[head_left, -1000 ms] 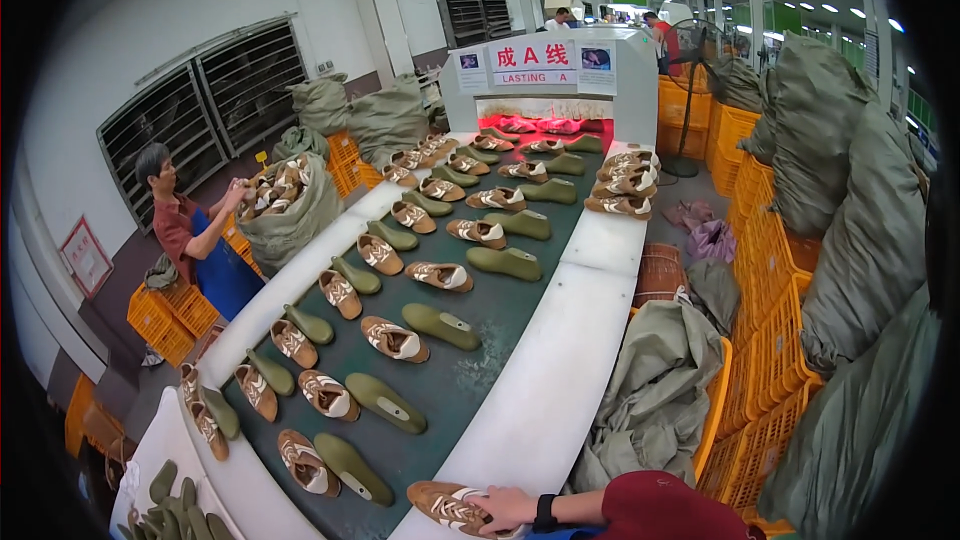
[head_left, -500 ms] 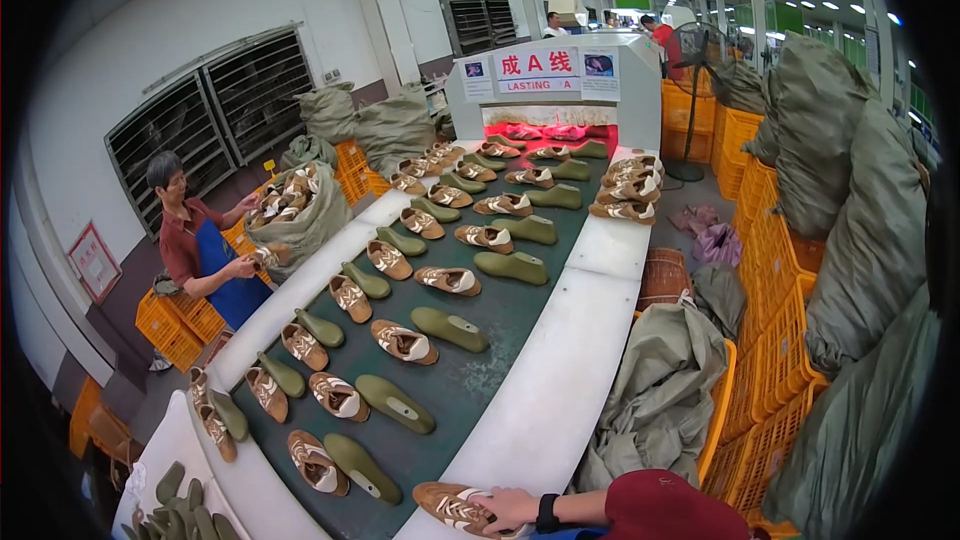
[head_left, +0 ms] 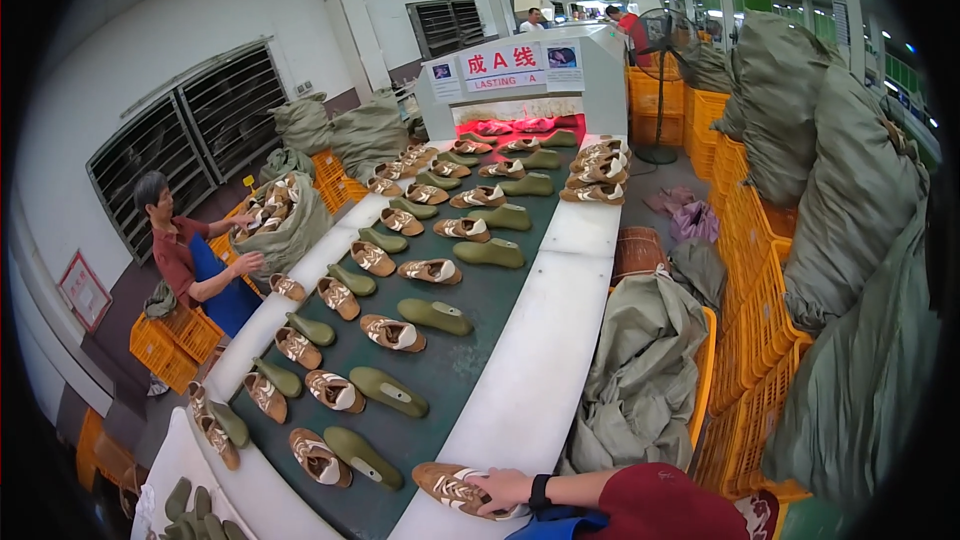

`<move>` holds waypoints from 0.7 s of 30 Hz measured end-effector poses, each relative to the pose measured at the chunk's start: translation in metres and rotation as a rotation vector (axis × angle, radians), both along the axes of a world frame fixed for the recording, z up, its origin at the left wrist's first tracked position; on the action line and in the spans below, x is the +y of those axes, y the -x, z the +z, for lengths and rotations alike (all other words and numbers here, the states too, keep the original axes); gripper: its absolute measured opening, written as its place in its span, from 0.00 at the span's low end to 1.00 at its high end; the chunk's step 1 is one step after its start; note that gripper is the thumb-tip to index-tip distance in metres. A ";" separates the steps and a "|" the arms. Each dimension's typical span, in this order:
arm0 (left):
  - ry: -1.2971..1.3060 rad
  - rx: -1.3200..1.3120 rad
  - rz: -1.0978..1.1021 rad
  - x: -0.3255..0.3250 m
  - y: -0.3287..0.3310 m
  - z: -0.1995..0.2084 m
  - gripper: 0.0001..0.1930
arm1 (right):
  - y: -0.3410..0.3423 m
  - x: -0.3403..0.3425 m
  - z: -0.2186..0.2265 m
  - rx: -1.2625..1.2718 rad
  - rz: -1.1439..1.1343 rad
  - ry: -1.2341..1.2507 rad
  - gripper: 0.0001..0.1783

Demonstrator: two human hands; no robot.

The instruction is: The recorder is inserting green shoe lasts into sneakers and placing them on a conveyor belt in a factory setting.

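At the near end of the white right-hand ledge (head_left: 560, 340), my right hand (head_left: 503, 490) grips a brown sneaker (head_left: 446, 485) with white laces and stripes. My fingers close over the shoe's opening and side, and a dark band circles the wrist. The left hand is out of sight. Beside the sneaker, a green shoe last (head_left: 363, 458) lies on the dark green conveyor belt (head_left: 440, 420). Just left of that last is another brown sneaker (head_left: 320, 457). More sneakers and lasts lie in rows along the belt toward a machine opening lit red.
Across the belt, a co-worker (head_left: 195, 260) in a blue apron stands by a sack (head_left: 290, 245) full of shoes. Several sneakers (head_left: 597, 172) sit on the far right ledge. Loose lasts (head_left: 195, 515) are piled at lower left. Orange crates (head_left: 745, 360) and green sacks line the right side.
The whole view has shifted slightly. A shoe in the co-worker's hand now rests on the left ledge, and that hand is free of it. My right hand stays on the sneaker.
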State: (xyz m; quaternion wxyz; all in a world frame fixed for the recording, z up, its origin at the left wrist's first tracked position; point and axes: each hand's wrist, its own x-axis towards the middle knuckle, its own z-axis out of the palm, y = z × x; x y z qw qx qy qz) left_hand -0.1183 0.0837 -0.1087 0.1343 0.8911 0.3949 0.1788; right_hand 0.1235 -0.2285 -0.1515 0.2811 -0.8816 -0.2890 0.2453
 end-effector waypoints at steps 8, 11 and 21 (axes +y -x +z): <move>-0.011 -0.008 -0.052 0.012 0.010 -0.007 0.17 | 0.029 0.025 0.022 -0.247 0.070 0.034 0.22; 0.017 -0.077 -0.115 0.014 0.011 -0.008 0.16 | 0.035 0.042 0.023 -0.343 0.067 -0.083 0.12; 0.318 -0.165 -0.750 -0.044 -0.053 0.082 0.25 | 0.077 0.099 0.079 -0.546 0.139 -0.363 0.11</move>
